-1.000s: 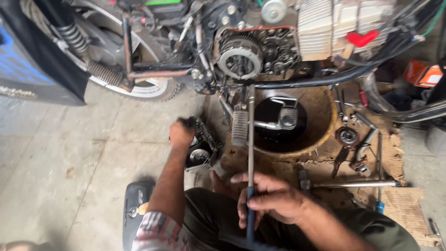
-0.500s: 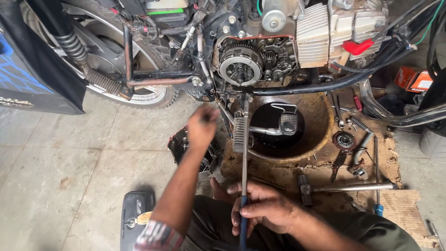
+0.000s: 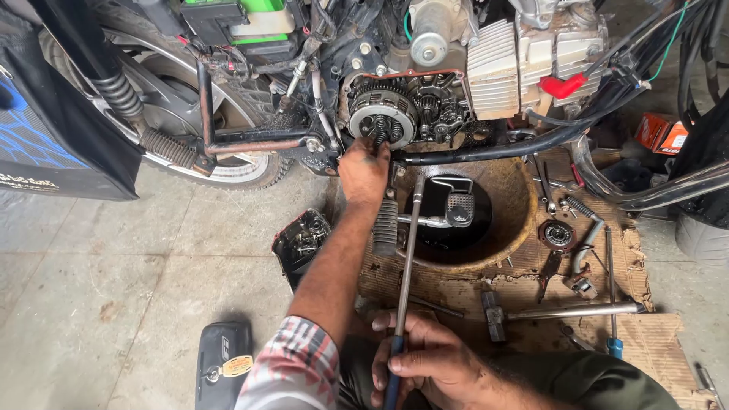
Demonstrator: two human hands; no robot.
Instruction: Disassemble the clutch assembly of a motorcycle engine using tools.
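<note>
My left hand [image 3: 365, 171] reaches up to the round clutch assembly [image 3: 383, 114] in the open side of a motorcycle engine [image 3: 486, 68], fingertips pinching a small part at its lower edge. Near my lap, my right hand [image 3: 425, 363] grips the blue handle of a long socket wrench [image 3: 405, 266]. The wrench's shaft runs up toward the engine, its tip beside my left wrist.
A brown oil pan [image 3: 507, 228] with dark oil sits under the engine, the footpeg and brake pedal [image 3: 459, 206] over it. A hammer [image 3: 562, 311], pliers, a screwdriver and small parts lie on cardboard [image 3: 630, 273] at right. A black tray of parts [image 3: 302, 235] stands at left.
My left hand rose from the black parts tray on the floor up to the clutch assembly. My right hand kept hold of the long wrench.
</note>
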